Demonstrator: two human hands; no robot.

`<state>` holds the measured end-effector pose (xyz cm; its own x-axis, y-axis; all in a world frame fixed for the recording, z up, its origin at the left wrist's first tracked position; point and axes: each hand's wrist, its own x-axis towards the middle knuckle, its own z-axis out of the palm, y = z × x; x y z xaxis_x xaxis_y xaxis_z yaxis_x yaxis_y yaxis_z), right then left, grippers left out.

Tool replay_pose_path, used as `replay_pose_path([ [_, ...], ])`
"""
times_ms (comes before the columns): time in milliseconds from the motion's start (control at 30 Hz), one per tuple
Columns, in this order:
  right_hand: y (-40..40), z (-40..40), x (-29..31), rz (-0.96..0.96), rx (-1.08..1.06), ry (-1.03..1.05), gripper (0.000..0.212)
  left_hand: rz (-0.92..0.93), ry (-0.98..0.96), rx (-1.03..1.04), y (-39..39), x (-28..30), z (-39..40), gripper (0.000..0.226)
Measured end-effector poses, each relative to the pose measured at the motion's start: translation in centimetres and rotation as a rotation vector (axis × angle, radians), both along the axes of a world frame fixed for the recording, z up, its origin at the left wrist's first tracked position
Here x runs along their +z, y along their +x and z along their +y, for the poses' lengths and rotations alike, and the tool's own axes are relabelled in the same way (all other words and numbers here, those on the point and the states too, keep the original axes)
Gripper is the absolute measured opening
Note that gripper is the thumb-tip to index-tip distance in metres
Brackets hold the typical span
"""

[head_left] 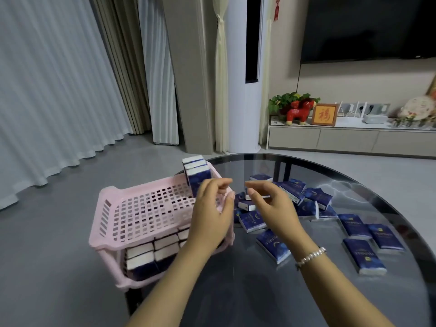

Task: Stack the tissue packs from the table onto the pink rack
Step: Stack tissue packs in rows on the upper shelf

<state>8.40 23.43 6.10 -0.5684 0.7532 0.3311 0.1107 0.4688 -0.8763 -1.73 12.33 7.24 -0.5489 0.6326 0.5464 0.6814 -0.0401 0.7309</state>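
Both hands are hovering loosely curled, holding nothing: left hand [210,208] over the pink rack [141,208] beside three upright tissue packs [197,177], right hand [271,204] above loose packs [354,234] lying on the glass surface [259,291].

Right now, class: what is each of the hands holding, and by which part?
Nothing is held. The left hand hovers loosely curled by the standing tissue packs on the pink rack; the right hand hangs empty over the loose packs.

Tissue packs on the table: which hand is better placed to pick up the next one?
Right hand: it hovers over the loose packs, holding nothing. The left hand is by the pink rack.
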Motion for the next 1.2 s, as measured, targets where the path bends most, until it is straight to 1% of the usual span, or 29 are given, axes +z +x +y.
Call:
replay_pose_path([
  [67,1.9,0.1,-1.3,0.009,-0.046,-0.024,0.018,0.011,-0.003,-0.075,1.7,-1.0,0.6,0.021],
  [133,3.6,0.5,-3.0,-0.014,-0.096,-0.072,0.016,-0.024,-0.071,-0.127,3.0,-2.8,1.6,0.02],
  [233,5.5,1.2,-6.0,-0.096,-0.169,-0.167,0.015,-0.188,-0.243,-0.156,4.5,-6.5,3.5,0.018],
  [300,6.4,1.5,-7.9,-0.186,-0.226,-0.194,0.017,-0.257,-0.348,-0.107,5.2,-8.8,4.4,0.019],
  [400,7.1,1.9,-10.5,-0.29,-0.302,-0.224,0.025,-0.332,-0.461,-0.005,5.7,-11.3,5.2,0.033],
  [500,7.2,1.7,-12.0,-0.351,-0.298,-0.261,0.034,-0.377,-0.523,0.009,6.0,-12.6,5.7,0.049],
  [567,7.1,1.5,-12.3,-0.364,-0.287,-0.25,0.034,-0.39,-0.513,-0.003,6.1,-13.0,6.1,0.05],
  [633,7.0,1.4,-12.4,-0.344,-0.279,-0.258,0.035,-0.469,-0.46,-0.001,5.9,-13.0,6.1,0.043],
  [700,6.9,1.2,-12.5,-0.262,-0.254,-0.3,0.037,-0.56,-0.394,0.005,5.7,-12.8,5.7,0.029],
  [767,6.8,1.0,-12.3,-0.18,-0.202,-0.31,0.036,-0.643,-0.368,-0.026,5.6,-12.6,5.0,0.013],
  [800,6.7,0.9,-12.0,-0.159,-0.179,-0.29,0.034,-0.682,-0.357,-0.041,5.6,-12.5,4.7,0.011],
  [867,6.4,1.0,-11.4,-0.086,-0.164,-0.27,0.032,-0.788,-0.276,-0.047,5.6,-12.4,4.3,0.007],
  [933,5.8,1.7,-10.8,-0.006,-0.229,-0.258,0.034,-0.923,-0.171,-0.032,5.3,-12.2,4.2,0.009],
  [967,5.4,2.3,-10.5,-0.002,-0.275,-0.241,0.038,-0.989,-0.121,-0.023,5.1,-12.1,4.1,0.012],
  [1033,4.6,3.7,-9.9,-0.074,-0.342,-0.202,0.054,-1.081,-0.042,-0.019,5.0,-11.7,3.8,0.019],
  [1100,3.7,5.1,-9.6,-0.203,-0.373,-0.145,0.067,-1.13,-0.008,-0.036,5.0,-11.5,3.5,0.022],
  [1200,2.6,6.3,-9.3,-0.347,-0.376,-0.065,0.071,-1.167,-0.038,-0.053,5.2,-11.5,3.2,0.021],
])
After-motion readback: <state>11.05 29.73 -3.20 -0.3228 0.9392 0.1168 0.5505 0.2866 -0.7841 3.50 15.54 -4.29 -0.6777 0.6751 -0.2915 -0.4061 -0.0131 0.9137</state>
